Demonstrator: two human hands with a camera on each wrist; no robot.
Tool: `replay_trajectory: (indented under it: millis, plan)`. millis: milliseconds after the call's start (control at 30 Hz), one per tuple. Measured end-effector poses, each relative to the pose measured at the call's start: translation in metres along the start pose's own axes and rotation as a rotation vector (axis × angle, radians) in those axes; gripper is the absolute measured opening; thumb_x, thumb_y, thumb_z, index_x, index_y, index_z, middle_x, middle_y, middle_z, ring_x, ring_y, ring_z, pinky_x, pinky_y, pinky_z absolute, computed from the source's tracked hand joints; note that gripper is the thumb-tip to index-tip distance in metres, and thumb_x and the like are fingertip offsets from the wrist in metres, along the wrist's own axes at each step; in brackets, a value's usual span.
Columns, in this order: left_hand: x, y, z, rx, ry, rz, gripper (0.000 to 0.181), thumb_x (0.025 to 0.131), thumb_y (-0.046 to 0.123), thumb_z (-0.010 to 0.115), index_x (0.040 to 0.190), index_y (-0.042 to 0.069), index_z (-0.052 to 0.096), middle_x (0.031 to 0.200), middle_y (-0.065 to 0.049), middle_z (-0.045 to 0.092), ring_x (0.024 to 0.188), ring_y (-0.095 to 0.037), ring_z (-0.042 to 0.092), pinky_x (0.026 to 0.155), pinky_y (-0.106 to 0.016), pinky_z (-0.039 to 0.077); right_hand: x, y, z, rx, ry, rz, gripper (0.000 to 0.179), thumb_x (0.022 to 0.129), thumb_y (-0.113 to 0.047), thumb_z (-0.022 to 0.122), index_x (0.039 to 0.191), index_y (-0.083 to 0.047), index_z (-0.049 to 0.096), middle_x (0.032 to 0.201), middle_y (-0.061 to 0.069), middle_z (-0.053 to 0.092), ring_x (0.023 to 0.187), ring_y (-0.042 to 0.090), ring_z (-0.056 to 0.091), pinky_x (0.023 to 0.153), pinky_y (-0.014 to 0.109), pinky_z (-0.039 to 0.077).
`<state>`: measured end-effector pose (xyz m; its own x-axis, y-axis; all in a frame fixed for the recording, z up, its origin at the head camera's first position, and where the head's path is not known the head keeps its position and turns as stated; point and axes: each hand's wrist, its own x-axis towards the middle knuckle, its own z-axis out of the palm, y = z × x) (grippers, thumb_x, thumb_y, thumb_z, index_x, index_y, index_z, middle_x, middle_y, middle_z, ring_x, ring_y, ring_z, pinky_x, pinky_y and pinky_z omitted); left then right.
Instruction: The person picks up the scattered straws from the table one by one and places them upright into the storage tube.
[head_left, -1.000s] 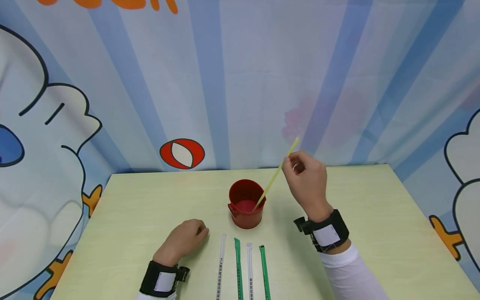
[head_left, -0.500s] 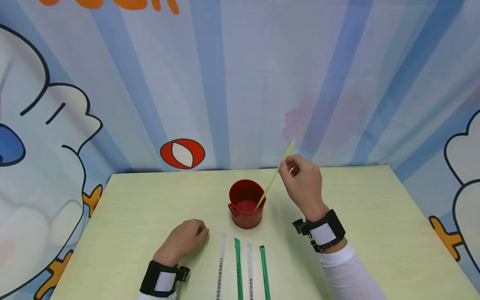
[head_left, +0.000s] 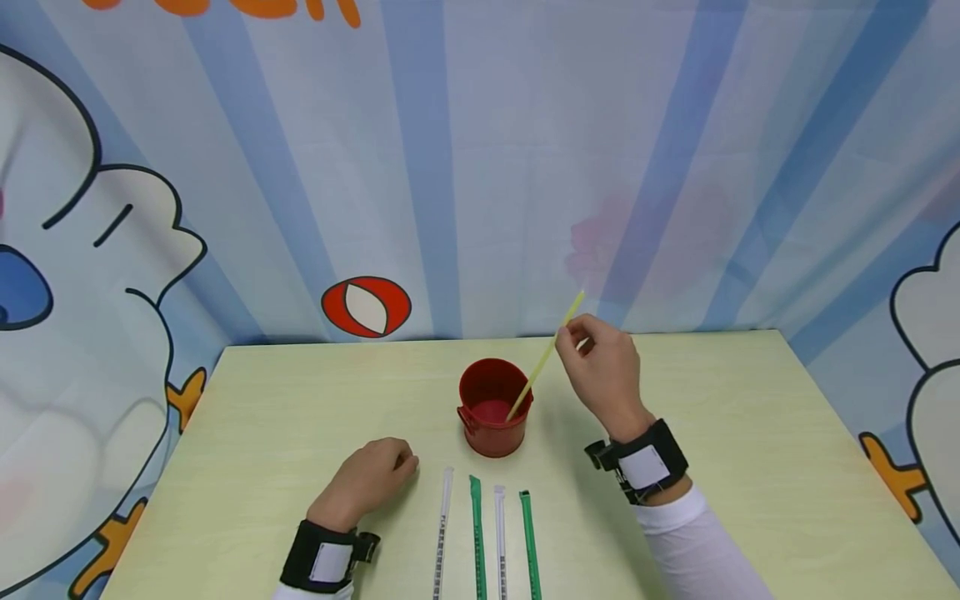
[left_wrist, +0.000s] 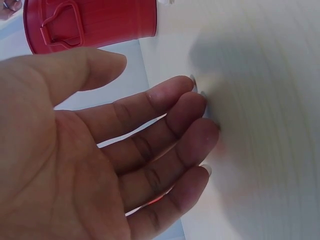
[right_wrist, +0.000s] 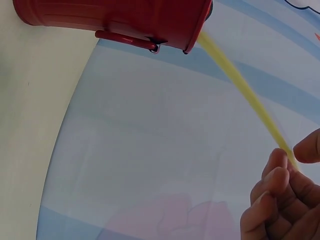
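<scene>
A thin yellow straw [head_left: 546, 358] leans out over the right rim of a small red bucket [head_left: 492, 432], its lower end inside. High on the straw, the thumb and fingertips of my right hand [head_left: 603, 367] pinch it, beyond the bucket's right side. From the right wrist, the yellow straw [right_wrist: 245, 90] runs from the bucket's mouth to between thumb and index finger. My left hand [head_left: 367, 479] rests on the table, front left of the bucket. The left wrist view shows that left hand [left_wrist: 100, 150] with loosely bent fingers and nothing in them.
Several wrapped straws lie in a row before the bucket: a white one [head_left: 441, 533], a green one [head_left: 477, 537], another white one [head_left: 500, 542] and another green one [head_left: 529, 546]. A printed cloth backdrop [head_left: 510, 167] rises behind the pale table [head_left: 300, 400].
My right hand has moved slightly down and to the left, and the upper end of the straw has sunk with it. The left hand and the bucket have stayed in place.
</scene>
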<state>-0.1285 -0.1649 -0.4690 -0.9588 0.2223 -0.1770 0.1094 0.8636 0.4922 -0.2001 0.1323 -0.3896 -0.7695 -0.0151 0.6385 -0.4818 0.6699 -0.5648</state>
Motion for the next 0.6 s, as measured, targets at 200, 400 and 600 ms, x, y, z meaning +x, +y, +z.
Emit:
replay_trajectory:
  millis: [200, 400, 600]
  plan:
    - [-0.0002, 0.0001, -0.0001, 0.002, -0.002, -0.001, 0.015, 0.089, 0.022, 0.051, 0.079, 0.013, 0.058, 0.067, 0.001, 0.048, 0.061, -0.013, 0.044, 0.057, -0.031, 0.036, -0.0001, 0.0012, 0.0009, -0.018, -0.019, 0.010, 0.022, 0.090, -0.030, 0.048, 0.085, -0.016, 0.063, 0.069, -0.007, 0.055, 0.052, 0.004, 0.046, 0.047, 0.030, 0.037]
    - [-0.0006, -0.0006, -0.0001, 0.003, -0.003, -0.002, 0.016, 0.089, 0.023, 0.051, 0.080, 0.012, 0.058, 0.067, 0.001, 0.048, 0.061, -0.013, 0.044, 0.057, -0.031, 0.036, -0.0011, 0.0018, 0.0007, -0.042, -0.038, 0.028, 0.023, 0.090, -0.032, 0.048, 0.086, -0.016, 0.064, 0.069, -0.007, 0.056, 0.053, 0.005, 0.046, 0.047, 0.030, 0.037]
    - [-0.0004, -0.0009, -0.0005, 0.002, -0.009, -0.002, 0.016, 0.089, 0.023, 0.051, 0.081, 0.012, 0.058, 0.068, 0.001, 0.048, 0.062, -0.013, 0.044, 0.057, -0.031, 0.036, -0.0024, 0.0029, -0.0010, -0.048, -0.050, 0.039, 0.025, 0.090, -0.035, 0.048, 0.087, -0.016, 0.064, 0.070, -0.007, 0.056, 0.053, 0.005, 0.046, 0.047, 0.030, 0.037]
